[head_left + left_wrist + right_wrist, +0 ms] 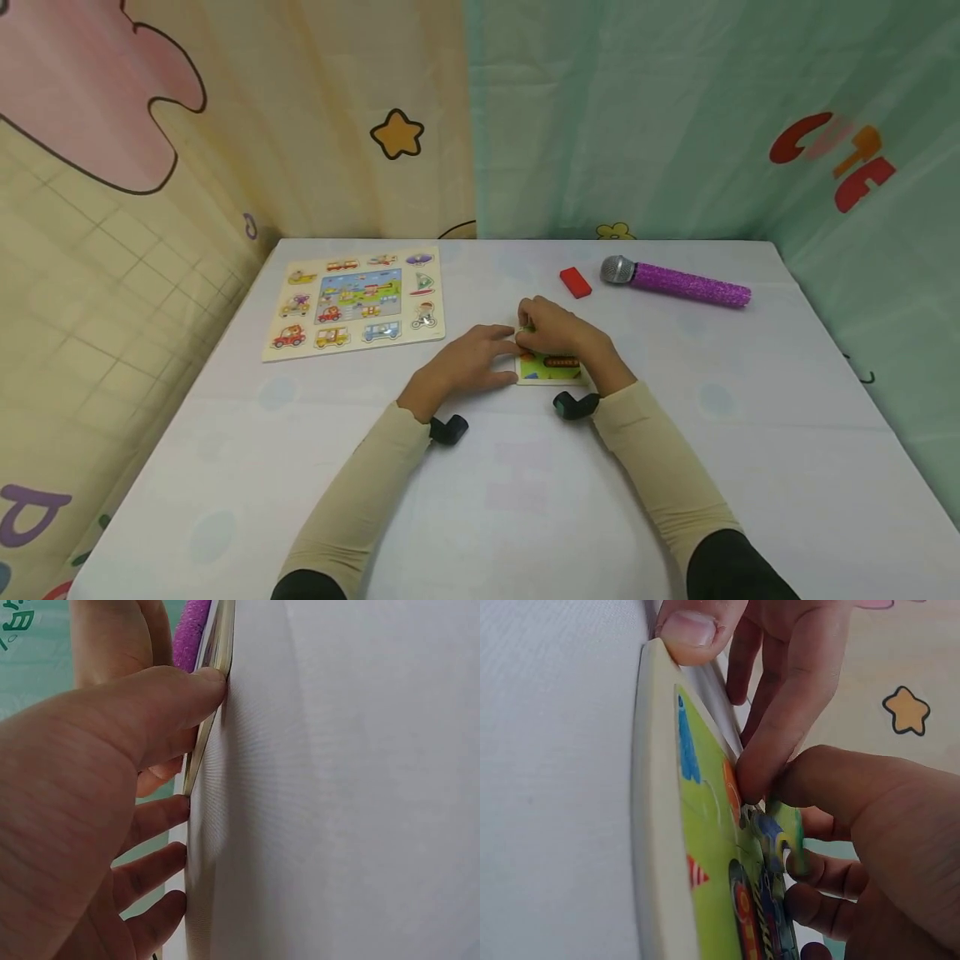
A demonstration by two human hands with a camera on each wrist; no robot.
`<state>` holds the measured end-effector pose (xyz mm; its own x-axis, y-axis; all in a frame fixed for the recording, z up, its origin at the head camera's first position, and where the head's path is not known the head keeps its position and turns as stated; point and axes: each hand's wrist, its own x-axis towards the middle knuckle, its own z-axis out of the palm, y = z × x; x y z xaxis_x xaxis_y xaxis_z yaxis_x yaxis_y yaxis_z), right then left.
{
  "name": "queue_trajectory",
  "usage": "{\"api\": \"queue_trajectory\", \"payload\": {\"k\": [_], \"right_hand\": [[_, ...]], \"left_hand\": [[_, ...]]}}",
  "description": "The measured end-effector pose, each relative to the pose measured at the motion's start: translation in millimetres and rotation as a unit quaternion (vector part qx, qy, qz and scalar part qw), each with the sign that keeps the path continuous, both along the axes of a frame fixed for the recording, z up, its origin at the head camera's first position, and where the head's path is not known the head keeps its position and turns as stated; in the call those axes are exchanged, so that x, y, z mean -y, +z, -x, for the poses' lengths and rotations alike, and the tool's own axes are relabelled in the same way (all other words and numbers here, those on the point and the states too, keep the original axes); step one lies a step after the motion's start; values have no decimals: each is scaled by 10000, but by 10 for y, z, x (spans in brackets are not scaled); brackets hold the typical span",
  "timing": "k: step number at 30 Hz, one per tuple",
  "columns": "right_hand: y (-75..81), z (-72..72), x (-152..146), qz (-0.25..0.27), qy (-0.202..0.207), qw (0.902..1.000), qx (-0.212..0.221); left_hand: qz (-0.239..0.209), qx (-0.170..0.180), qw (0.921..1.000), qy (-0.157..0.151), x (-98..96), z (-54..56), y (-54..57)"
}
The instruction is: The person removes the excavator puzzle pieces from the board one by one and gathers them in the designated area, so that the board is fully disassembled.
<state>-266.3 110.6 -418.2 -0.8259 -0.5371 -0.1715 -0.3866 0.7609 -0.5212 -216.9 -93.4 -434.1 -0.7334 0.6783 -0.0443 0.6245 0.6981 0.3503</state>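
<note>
A small wooden jigsaw board (551, 372) with a bright green picture lies on the table, partly covered by both hands. My right hand (558, 327) pinches a jigsaw piece (786, 829) between thumb and fingers, just over the board's far part. The piece is green with some blue and yellow. My left hand (472, 362) rests at the board's left side, thumb touching the near corner of its pale rim (654, 750). Its index fingertip reaches onto the board beside the piece, while the other fingers lie loosely extended in the left wrist view (150, 877).
A larger wooden vehicle puzzle board (356, 337) lies to the left. Behind the right hand is a red rectangular block (575, 282), with a purple glitter microphone (690, 285) to its right. Patterned curtains (600, 117) border the white table (510, 500).
</note>
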Motion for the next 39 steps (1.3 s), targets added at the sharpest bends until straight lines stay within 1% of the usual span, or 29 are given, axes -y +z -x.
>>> {"api": "queue_trajectory", "payload": {"k": [6,8,11,14,17,19,23,28,31,33,35,37,39], "right_hand": [[-53,27,-71,428,271,9987,63],[-53,31,-119,522,279,9982,89],[-28,31,-205,483,202,9986,35],[16,26,-274,281,140,9995,-15],[35,37,-301,152,173,9997,38],[38,46,-310,196,196,9996,99],[59,52,-349,505,230,9980,286],[159,43,-547,1297,184,9900,524],[230,36,-785,1640,-83,9853,462],[257,24,-991,1668,-407,9845,373],[254,-1,-1223,1413,-873,9858,247],[208,-25,-1451,1120,-1307,9849,198],[134,-46,-1631,870,-1556,9839,134]], "left_hand": [[-14,27,9999,97,7,-18,2],[17,31,9999,126,4,-18,2],[50,54,9998,162,-5,-16,9],[96,80,9997,220,-13,-15,22],[123,93,9995,262,-14,-15,34],[113,108,9996,253,-12,-14,34],[65,98,9997,200,-8,-8,22],[43,-5,9998,169,-12,3,5],[47,-33,9998,181,-13,3,-5],[38,-24,9998,181,-13,3,-9],[25,14,9998,183,-11,-2,-10],[17,51,9998,197,-7,-5,-7],[54,70,9997,214,-1,-10,-9]]}}
